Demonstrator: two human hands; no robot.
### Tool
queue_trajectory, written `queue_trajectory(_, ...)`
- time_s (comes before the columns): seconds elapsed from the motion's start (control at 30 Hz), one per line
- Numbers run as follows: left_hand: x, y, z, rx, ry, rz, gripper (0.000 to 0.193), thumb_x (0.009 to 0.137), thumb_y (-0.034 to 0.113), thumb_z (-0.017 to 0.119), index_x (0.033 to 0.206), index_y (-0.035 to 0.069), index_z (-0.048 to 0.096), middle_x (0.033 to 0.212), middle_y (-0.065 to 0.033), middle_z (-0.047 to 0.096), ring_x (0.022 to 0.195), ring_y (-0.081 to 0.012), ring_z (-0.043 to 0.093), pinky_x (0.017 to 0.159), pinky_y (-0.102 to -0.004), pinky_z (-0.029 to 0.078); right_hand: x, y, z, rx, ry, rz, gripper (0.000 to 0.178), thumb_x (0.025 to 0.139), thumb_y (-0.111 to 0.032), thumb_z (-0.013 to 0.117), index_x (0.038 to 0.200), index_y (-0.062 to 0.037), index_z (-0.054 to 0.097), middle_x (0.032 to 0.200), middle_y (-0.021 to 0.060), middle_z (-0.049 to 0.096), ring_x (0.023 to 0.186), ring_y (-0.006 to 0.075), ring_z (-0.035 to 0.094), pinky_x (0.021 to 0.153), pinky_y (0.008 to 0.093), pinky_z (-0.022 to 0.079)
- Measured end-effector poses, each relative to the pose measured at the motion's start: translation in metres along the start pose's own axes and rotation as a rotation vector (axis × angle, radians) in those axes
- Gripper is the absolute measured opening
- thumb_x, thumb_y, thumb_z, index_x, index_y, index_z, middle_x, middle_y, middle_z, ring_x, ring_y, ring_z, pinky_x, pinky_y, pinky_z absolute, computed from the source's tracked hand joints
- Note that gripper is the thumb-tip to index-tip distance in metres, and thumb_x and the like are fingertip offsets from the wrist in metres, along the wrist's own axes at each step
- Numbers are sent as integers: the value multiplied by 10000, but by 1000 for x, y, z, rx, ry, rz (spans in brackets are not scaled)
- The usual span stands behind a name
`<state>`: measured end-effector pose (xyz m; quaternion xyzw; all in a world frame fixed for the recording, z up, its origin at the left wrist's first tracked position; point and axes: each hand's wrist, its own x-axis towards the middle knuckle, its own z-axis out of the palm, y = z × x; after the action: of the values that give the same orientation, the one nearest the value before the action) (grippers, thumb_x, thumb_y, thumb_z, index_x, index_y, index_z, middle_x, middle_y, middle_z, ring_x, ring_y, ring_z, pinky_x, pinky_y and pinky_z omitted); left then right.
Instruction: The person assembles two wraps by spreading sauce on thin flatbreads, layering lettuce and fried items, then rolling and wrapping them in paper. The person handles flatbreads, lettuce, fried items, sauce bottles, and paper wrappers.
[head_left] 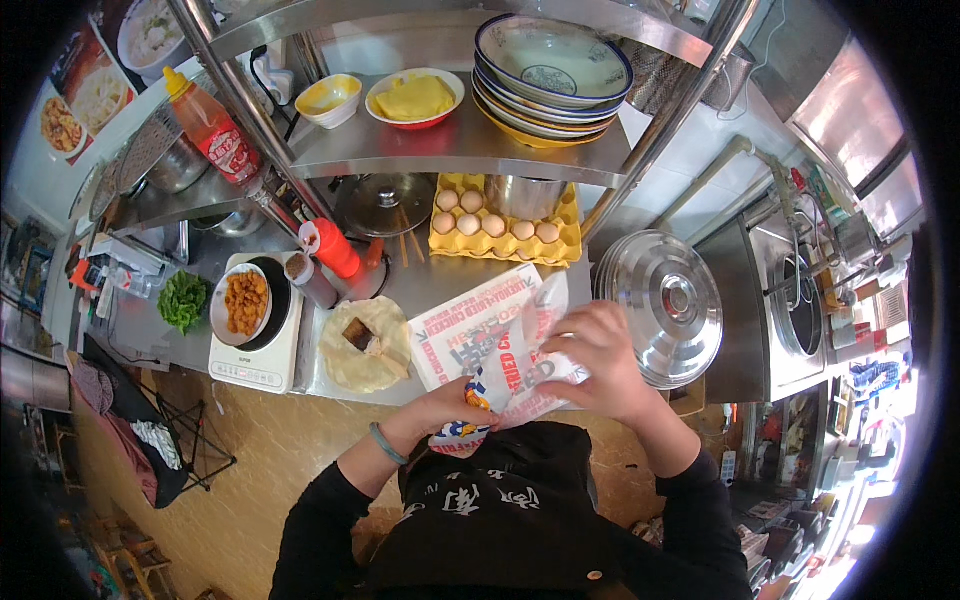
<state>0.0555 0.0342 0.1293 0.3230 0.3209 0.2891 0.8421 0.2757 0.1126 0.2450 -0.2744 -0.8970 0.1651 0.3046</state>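
A white paper food bag [522, 372] with red, blue and yellow print is between my hands, in front of my dark apron. My left hand [460, 402] grips its lower left part, fingers closed round the paper. My right hand [600, 360] is bent over the upper right side, its fingertips pinching the bag's edge. Just beyond lies a stack of similar printed bags [432, 352] on the counter. Left of it rests a round, pale flatbread [350, 372]. On the bread is what looks like a brush with brown bristles [357, 332] and a light handle.
A yellow tray of eggs [470, 243] stands behind. Large metal lids [660, 310] are at right. Leftward are a red squeeze bottle [335, 250], a plate of browned pieces [245, 303] on a white cooker [253, 368], and lettuce [183, 301]. Stacked bowls [550, 75] occupy the shelf above.
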Motion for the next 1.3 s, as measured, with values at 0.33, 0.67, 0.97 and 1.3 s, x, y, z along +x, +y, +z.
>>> queue_trajectory(0.33,-7,-3,-20,311,-112,-234,297,693,132,731,934,30,591,805,-54,634,732,-142,603,682,-271,479,14,19,-8,477,-171,373,166,699,-64,723,848,-59,651,800,48,618,737,155,592,720,252,438)
queue_trajectory(0.67,-15,-4,-25,103,-234,-204,305,696,147,718,930,16,572,813,-78,617,744,-169,597,682,-287,477,10,14,1,400,-300,281,320,667,-159,747,961,-153,622,1077,6,548,1078,243,490,995,536,248)
queue_trajectory(0.97,-27,-11,-13,-255,-465,-441,315,718,145,683,953,-19,552,785,-106,613,710,-199,608,654,-295,483,-25,-4,52,-443,-300,-588,406,782,-237,522,1171,-119,527,1077,31,537,1084,216,476,968,526,320)
queue_trajectory(1.3,-28,3,-29,80,-441,-518,366,699,139,713,989,-15,552,803,-110,627,715,-199,612,635,-299,486,-16,6,38,-472,-494,-642,229,721,-148,544,890,-8,610,772,41,530,777,178,539,972,452,339)
